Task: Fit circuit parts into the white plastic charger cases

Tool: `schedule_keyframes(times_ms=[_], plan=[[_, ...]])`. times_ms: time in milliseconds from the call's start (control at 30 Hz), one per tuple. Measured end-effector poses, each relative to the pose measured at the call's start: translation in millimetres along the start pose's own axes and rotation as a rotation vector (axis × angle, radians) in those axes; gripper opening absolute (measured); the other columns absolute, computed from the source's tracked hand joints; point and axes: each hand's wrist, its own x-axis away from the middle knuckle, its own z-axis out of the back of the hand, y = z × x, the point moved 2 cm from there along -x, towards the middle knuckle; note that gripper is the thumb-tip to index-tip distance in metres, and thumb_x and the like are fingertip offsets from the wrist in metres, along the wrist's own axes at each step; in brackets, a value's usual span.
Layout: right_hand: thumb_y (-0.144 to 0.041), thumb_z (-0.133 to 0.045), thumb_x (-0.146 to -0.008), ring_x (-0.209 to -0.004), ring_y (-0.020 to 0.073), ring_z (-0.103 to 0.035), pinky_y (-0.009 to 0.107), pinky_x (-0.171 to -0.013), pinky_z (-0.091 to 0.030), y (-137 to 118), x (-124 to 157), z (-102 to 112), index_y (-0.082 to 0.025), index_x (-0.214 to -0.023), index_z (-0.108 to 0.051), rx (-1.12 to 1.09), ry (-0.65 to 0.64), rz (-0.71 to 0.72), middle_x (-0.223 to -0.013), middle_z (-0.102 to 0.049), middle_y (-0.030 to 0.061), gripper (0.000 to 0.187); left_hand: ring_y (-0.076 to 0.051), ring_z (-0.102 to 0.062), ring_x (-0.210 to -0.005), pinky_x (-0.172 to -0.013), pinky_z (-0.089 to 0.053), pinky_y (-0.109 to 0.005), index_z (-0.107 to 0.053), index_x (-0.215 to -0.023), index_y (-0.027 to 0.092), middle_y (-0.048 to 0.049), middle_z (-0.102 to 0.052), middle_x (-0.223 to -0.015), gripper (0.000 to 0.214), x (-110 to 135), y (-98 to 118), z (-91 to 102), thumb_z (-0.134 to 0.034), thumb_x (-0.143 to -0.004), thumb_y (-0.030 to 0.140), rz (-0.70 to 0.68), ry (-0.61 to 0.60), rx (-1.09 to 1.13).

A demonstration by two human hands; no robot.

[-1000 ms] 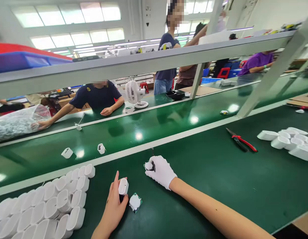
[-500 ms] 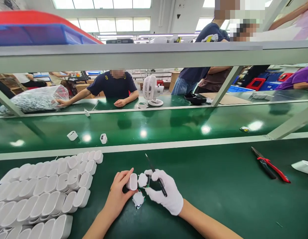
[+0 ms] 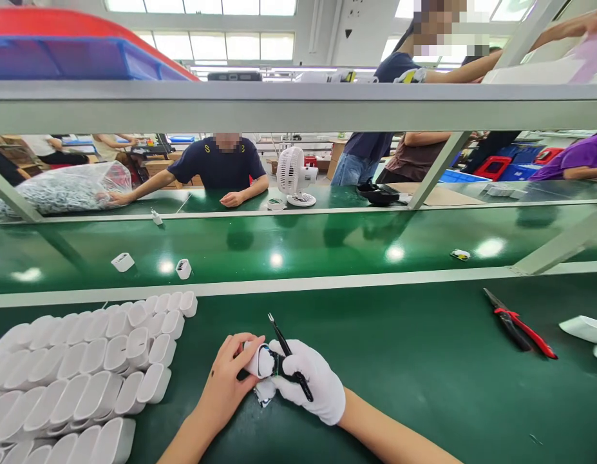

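My bare left hand (image 3: 229, 372) is closed around a small white plastic housing (image 3: 252, 361), its open end turned to the right. In a white glove, my right hand (image 3: 313, 380) grips black tweezers (image 3: 280, 338) against the palm, tips pointing up and left. Its fingertips also pinch a small circuit board with a white part (image 3: 266, 363), which sits at the mouth of the housing. How far inside it reaches is partly hidden. A second circuit board with a white part (image 3: 265, 390) lies on the green table just below, partly covered by the hands.
Rows of white housings (image 3: 80, 361) fill the left of the table. Red-and-black pliers (image 3: 518, 322) and white pieces (image 3: 585, 327) lie on the right. Beyond a pale rail runs a green belt (image 3: 317, 248) carrying a few parts. A shelf beam (image 3: 298, 116) crosses above; a co-worker (image 3: 221, 164) sits opposite.
My right hand has moved left, bringing the circuit board from beside the housing to its opening. The housing has tilted. Parts on the belt have shifted left.
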Motion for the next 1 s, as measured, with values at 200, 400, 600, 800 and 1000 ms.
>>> schedule_keyframes(times_ms=[200, 400, 600, 800, 1000], plan=[[-0.02, -0.056, -0.08, -0.085, 0.0197, -0.058, 0.034, -0.076, -0.047, 3, 3, 0, -0.024, -0.068, -0.042, 0.08, -0.003, 0.045, -0.093, -0.062, 0.0042, 0.019, -0.022, -0.056, -0.093, -0.082, -0.049, -0.036, -0.055, -0.123, 0.031, -0.007, -0.059, -0.113, 0.051, 0, 4, 1.8, -0.048, -0.079, 0.007, -0.019, 0.019, -0.059], [-0.024, -0.063, -0.075, -0.09, 0.0234, -0.06, 0.04, -0.084, -0.046, 10, 10, -4, -0.024, -0.072, -0.045, -0.09, 0.057, -0.1, -0.098, -0.063, 0.0063, 0.018, -0.022, -0.057, -0.094, -0.083, -0.05, -0.038, -0.054, -0.125, 0.032, -0.0067, -0.06, -0.114, 0.052, 2, 5, -0.2, -0.049, -0.079, 0.008, -0.03, 0.033, -0.095], [-0.046, -0.075, -0.068, -0.093, 0.0206, -0.06, 0.036, -0.085, -0.045, 12, 8, -3, -0.024, -0.091, -0.047, -0.715, 0.026, -0.441, -0.104, -0.061, 0.0055, 0.043, -0.024, -0.058, -0.096, -0.084, -0.051, -0.037, -0.054, -0.126, 0.028, -0.0075, -0.064, -0.115, 0.049, 2, 2, -10.2, -0.061, -0.079, 0.019, -0.183, 0.03, -0.128], [-0.04, -0.086, -0.052, -0.059, 0.0121, -0.055, 0.026, -0.061, -0.043, 24, 3, -11, -0.021, -0.077, -0.042, -0.951, -0.068, -0.45, -0.07, -0.059, -0.0029, 0.054, -0.022, -0.058, -0.092, -0.082, -0.052, -0.036, -0.058, -0.121, 0.026, -0.0068, -0.065, -0.117, 0.042, 2, 16, -12.0, -0.057, -0.08, 0.015, -0.288, 0.047, -0.19], [-0.047, -0.08, -0.059, -0.055, 0.0117, -0.05, 0.026, -0.056, -0.042, 13, 3, -7, -0.022, -0.073, -0.038, -0.767, -0.02, -0.45, -0.063, -0.054, -0.0037, 0.051, -0.022, -0.058, -0.089, -0.08, -0.052, -0.035, -0.055, -0.125, 0.029, -0.0055, -0.066, -0.117, 0.05, 2, 22, -10.5, -0.057, -0.078, 0.013, -0.311, 0.017, -0.231]])
